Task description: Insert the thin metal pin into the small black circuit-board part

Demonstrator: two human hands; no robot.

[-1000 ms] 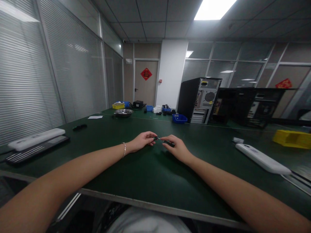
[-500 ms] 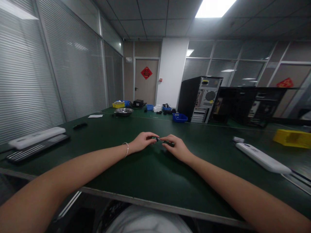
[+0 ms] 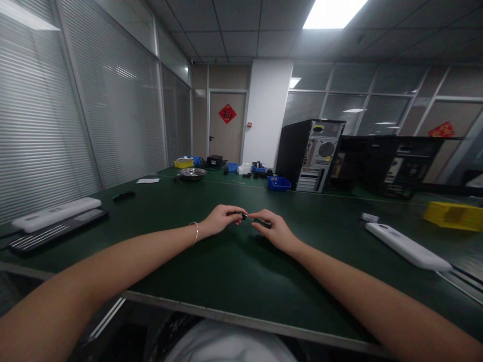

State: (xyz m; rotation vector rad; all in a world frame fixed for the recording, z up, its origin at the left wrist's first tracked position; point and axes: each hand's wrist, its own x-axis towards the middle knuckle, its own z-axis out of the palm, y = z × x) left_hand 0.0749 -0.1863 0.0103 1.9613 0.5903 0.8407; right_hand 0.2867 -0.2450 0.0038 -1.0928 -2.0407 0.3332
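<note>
Over the green tabletop, my left hand pinches a small black part between thumb and fingertips; its exact kind is too small to make out. My right hand is closed around the dark handle of a slim screwdriver. The screwdriver's thin metal shaft points left, and its tip meets or nearly meets the black part. My fingers cover much of the handle.
White power strips lie at right and left, the left one beside a black keyboard-like bar. Behind stand a metal dish, a blue bin and a computer tower. A yellow bin sits far right.
Both hands stay in nearly the same place. The black part and the screwdriver between them shift only very slightly.
</note>
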